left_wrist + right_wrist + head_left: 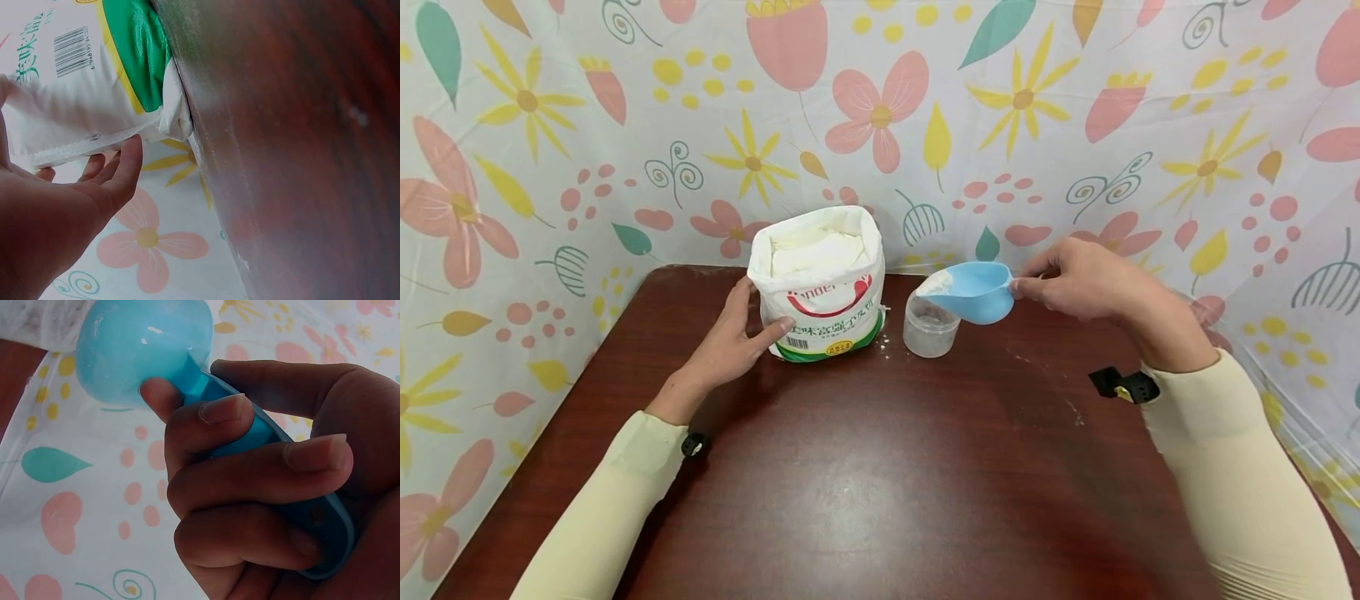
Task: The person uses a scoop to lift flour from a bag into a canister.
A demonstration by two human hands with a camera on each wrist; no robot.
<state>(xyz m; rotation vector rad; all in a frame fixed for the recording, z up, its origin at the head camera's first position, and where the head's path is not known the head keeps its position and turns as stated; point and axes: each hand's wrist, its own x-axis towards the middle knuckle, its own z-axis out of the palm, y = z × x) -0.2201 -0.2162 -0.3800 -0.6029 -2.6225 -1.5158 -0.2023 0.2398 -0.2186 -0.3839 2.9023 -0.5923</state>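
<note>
A white flour bag [827, 292] with green and red print stands with its top rolled back, white flour [816, 252] showing inside. My left hand [730, 337] holds its left side, thumb on the front and fingers along the side; the left wrist view shows those fingertips [130, 156] against the bag. In my right hand [1078, 279] is the handle of a light blue scoop [977, 293], fingers curled round it in the right wrist view. The scoop tilts left, flour [936, 285] at its lip, over a clear round plastic tub [929, 333].
Crumbs of flour [884, 342] lie on the dark brown table [850, 467] between bag and tub. A patterned curtain [880, 117] hangs close behind the table's back edge and along its sides.
</note>
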